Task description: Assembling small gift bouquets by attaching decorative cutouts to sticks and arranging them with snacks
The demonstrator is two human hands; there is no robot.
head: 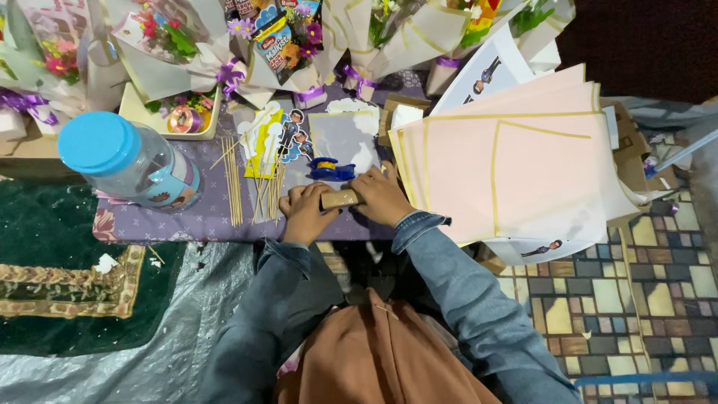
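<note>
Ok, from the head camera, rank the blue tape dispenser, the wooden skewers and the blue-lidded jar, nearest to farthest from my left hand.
1. Blue tape dispenser, just above the left hand.
2. Wooden skewers, to its left on the cloth.
3. Blue-lidded jar, far left, lying on its side.

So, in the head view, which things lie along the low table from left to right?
Jar with blue lid → wooden skewers → left hand → roll → right hand → pink paper sheets.

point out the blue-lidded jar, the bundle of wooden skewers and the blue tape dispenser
blue-lidded jar [101, 142], head view, on its blue lid
wooden skewers [233, 183], head view, mid-bundle
blue tape dispenser [331, 170], head view, on its body
</note>
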